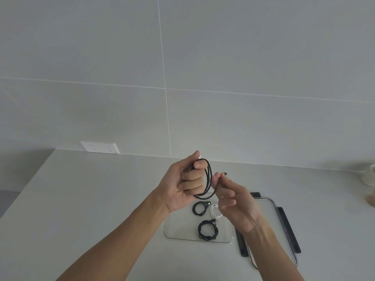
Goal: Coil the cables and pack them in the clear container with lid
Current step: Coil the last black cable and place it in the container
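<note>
L hand [183, 184] grips black cable [209, 182] coil, R hand [233, 196] pinches its end; next, tuck end & put in clear container [182, 230].

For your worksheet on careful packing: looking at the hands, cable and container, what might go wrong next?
1. The black cable is looped only in the left hand; if the right hand drops the end, the loops may spring apart.
2. The clear container already holds three coils, so a loose one could tangle with them.
</note>
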{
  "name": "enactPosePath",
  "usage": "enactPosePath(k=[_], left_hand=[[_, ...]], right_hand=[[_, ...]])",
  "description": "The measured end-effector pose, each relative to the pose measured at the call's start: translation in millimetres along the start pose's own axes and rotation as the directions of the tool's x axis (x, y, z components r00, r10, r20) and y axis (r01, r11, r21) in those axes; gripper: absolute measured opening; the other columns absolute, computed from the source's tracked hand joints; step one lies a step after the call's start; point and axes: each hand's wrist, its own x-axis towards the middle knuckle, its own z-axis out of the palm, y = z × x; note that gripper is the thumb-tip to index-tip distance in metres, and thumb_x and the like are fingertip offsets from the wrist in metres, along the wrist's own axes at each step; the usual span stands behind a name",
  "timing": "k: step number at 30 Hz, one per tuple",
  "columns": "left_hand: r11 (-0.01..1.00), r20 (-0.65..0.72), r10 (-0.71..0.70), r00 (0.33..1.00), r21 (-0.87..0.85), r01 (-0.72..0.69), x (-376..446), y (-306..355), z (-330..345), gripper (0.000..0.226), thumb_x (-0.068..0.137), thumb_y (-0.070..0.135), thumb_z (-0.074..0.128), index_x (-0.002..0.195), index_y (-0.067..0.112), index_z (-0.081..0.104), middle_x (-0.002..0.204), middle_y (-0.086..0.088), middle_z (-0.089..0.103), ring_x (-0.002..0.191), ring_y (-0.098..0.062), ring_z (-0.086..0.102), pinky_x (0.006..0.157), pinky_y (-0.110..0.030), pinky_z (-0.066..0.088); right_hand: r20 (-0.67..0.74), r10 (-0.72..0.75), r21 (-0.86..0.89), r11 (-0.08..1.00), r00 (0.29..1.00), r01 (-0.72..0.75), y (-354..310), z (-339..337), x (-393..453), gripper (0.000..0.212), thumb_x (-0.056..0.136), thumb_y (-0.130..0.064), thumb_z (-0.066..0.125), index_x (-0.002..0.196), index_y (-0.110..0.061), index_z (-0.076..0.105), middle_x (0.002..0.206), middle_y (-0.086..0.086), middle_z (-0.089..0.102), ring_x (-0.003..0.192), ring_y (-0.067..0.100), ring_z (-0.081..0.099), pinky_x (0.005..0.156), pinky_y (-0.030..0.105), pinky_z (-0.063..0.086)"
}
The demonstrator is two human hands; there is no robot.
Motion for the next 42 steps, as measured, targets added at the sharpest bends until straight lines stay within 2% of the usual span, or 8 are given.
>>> enactPosePath(k=[2,5,8,16,25,30,36,42], left_hand=[[1.000,-0.017,-0.011,1.000,0.025,0.012,-0.9,-1.9,-3.4,0.038,0.107,0.035,0.041,0.081,0.011,0.056,0.046,0.006,0.026,0.034,-0.011,0.023,0.042,-0.025,0.016],[0.999,-0.033,-0.024,0.999,0.047,0.025,-3.0,-2.9,-5.3,0.037,0.105,0.035,0.044,0.080,0.011,0.056,0.046,0.007,0.025,0.034,-0.011,0.022,0.041,-0.024,0.018],[0.997,-0.060,-0.007,0.998,0.072,0.011,-4.3,-0.5,-8.8,0.038,0.105,0.036,0.043,0.079,0.012,0.056,0.046,0.007,0.024,0.034,-0.011,0.021,0.041,-0.025,0.016],[0.986,-0.205,-0.014,0.979,0.161,0.048,-3.8,0.9,-5.8,0.042,0.106,0.037,0.041,0.073,0.014,0.053,0.045,0.007,0.020,0.034,-0.011,0.021,0.041,-0.024,0.019],[0.861,-0.595,0.191,0.781,0.483,0.158,3.5,-2.8,8.6,0.046,0.101,0.041,0.053,0.063,0.015,0.053,0.043,0.006,0.022,0.037,-0.014,0.030,0.044,-0.024,0.029],[0.827,-0.630,0.224,0.744,0.526,0.197,5.6,0.1,8.5,0.044,0.100,0.040,0.056,0.065,0.014,0.053,0.043,0.005,0.024,0.040,-0.021,0.041,0.048,-0.026,0.040],[0.772,-0.641,0.251,0.726,0.584,0.249,8.3,-4.0,7.9,0.048,0.099,0.042,0.056,0.058,0.017,0.048,0.046,0.002,0.020,0.037,-0.020,0.033,0.047,-0.027,0.031],[0.618,-0.651,0.340,0.679,0.699,0.360,9.2,-13.1,5.1,0.051,0.095,0.043,0.058,0.054,0.017,0.043,0.043,0.001,0.022,0.037,-0.019,0.029,0.048,-0.028,0.024]], right_hand=[[-0.024,0.061,-0.111,0.992,0.998,-0.063,-3.7,5.7,1.3,0.008,0.083,-0.005,0.080,0.090,-0.004,0.075,0.069,0.001,0.057,0.032,0.004,0.028,0.027,0.014,0.029],[-0.137,-0.008,-0.547,0.834,0.991,-0.069,-3.1,15.1,0.2,0.035,0.101,-0.011,0.054,0.075,-0.014,0.077,0.065,-0.001,0.044,0.035,0.003,0.025,0.032,0.015,0.020],[-0.115,-0.095,-0.722,0.692,0.989,-0.018,-1.6,16.9,-1.6,0.032,0.102,-0.016,0.056,0.078,-0.019,0.076,0.066,0.000,0.043,0.044,0.008,0.023,0.041,0.020,0.016],[-0.034,-0.171,-0.710,0.697,0.985,0.096,8.6,2.9,-0.8,0.014,0.084,-0.024,0.068,0.082,-0.017,0.055,0.077,0.002,0.034,0.058,0.015,0.021,0.049,0.024,0.022],[-0.031,-0.287,-0.780,0.606,0.958,0.156,29.0,-4.7,6.8,0.019,0.094,-0.025,0.066,0.095,-0.007,0.059,0.069,0.007,0.026,0.055,0.018,0.021,0.049,0.025,0.029],[-0.072,-0.407,-0.811,0.555,0.910,0.184,36.3,-1.1,10.9,0.021,0.103,-0.015,0.058,0.087,-0.001,0.058,0.074,0.014,0.040,0.048,0.017,0.027,0.047,0.028,0.028],[-0.123,-0.365,-0.672,0.715,0.923,0.193,45.5,-0.4,9.2,0.011,0.102,-0.013,0.056,0.102,-0.006,0.064,0.087,0.017,0.048,0.046,0.015,0.027,0.046,0.025,0.033],[-0.088,-0.370,-0.770,0.614,0.925,0.173,46.4,3.1,9.6,0.019,0.104,-0.013,0.056,0.101,-0.002,0.072,0.077,0.015,0.056,0.048,0.016,0.030,0.046,0.027,0.041]])
